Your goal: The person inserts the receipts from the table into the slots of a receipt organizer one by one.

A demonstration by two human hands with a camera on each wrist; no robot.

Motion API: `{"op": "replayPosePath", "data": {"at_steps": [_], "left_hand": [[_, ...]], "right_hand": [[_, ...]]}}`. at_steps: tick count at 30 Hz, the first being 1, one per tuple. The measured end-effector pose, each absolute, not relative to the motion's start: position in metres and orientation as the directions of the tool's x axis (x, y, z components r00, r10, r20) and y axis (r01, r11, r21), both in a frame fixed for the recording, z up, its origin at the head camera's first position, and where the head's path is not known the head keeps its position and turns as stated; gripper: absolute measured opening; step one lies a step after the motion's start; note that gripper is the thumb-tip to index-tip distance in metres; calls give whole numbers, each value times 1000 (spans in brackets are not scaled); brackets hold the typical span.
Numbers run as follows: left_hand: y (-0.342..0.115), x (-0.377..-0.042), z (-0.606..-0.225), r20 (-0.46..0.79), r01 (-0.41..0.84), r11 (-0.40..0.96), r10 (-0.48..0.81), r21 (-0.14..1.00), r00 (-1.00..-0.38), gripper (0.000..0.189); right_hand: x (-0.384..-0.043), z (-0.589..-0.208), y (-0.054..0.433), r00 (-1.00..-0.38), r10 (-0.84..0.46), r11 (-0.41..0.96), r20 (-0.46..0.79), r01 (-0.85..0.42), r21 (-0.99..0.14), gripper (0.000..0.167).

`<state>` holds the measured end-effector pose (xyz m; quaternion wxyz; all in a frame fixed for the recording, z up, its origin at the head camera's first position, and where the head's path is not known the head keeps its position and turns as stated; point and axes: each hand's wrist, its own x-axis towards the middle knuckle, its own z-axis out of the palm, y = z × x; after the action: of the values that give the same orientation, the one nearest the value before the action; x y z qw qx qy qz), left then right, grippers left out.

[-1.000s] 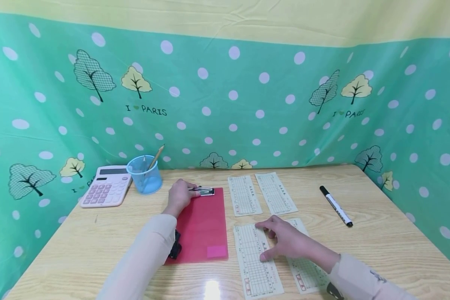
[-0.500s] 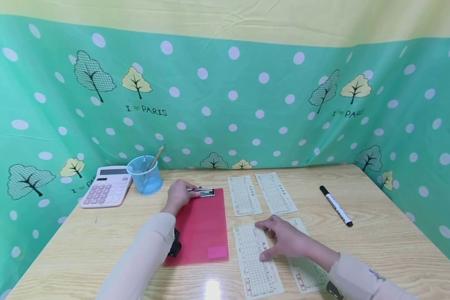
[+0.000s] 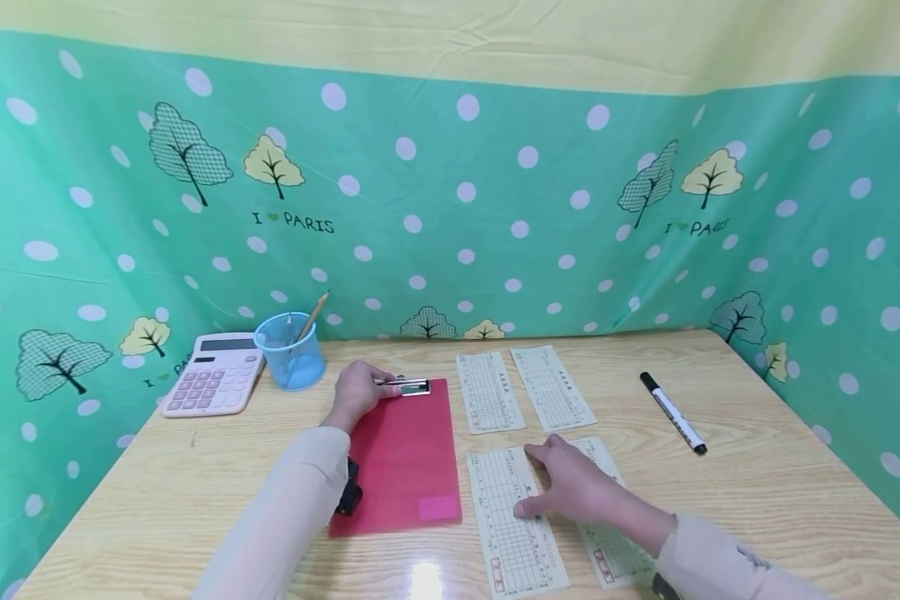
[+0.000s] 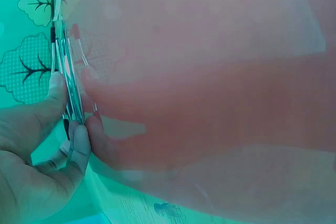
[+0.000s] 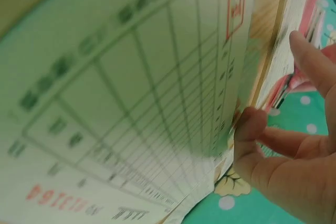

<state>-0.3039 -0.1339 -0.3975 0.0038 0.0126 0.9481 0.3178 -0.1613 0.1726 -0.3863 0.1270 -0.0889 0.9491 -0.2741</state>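
Note:
A red clipboard (image 3: 405, 467) with a pink label lies left of centre on the table. My left hand (image 3: 357, 392) pinches the metal clip (image 3: 414, 387) at its far end; in the left wrist view, thumb and fingers lie on either side of the clip (image 4: 68, 85), and the glossy board mirrors them. My right hand (image 3: 573, 483) rests over a printed form slip (image 3: 510, 533) at the front, its thumb and index fingertips spread near the slip's right edge. A second slip (image 3: 592, 454) lies partly hidden beneath that hand and looms large in the right wrist view.
Two more form slips (image 3: 489, 392) lie behind, right of the clipboard. A black-capped marker (image 3: 672, 412) is on the right. At the back left are a pink calculator (image 3: 213, 375) and a blue mesh cup (image 3: 292, 358) with pencils. A green patterned curtain (image 3: 450, 208) encloses the table.
The clipboard has slid slightly toward the table's front. My right index fingertip has shifted a little right across the slip, and the thumb slightly left. My left hand stays on the clip.

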Motion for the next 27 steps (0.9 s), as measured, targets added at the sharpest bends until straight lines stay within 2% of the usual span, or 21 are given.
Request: {"op": "replayPosePath", "data": {"at_steps": [9, 18, 27], "left_hand": [[-135, -307, -400, -4, 28, 789, 39, 614, -999, 27], [-137, -309, -400, 9, 44, 813, 47, 580, -999, 26], [-136, -307, -393, -47, 8, 814, 44, 581, -998, 24]], "right_hand": [[-159, -387, 165, -958, -199, 880, -208, -82, -467, 93], [-159, -386, 165, -953, -223, 874, -206, -102, -475, 91], [-160, -384, 166, -952, -222, 880, -212, -102, -464, 89]]}}
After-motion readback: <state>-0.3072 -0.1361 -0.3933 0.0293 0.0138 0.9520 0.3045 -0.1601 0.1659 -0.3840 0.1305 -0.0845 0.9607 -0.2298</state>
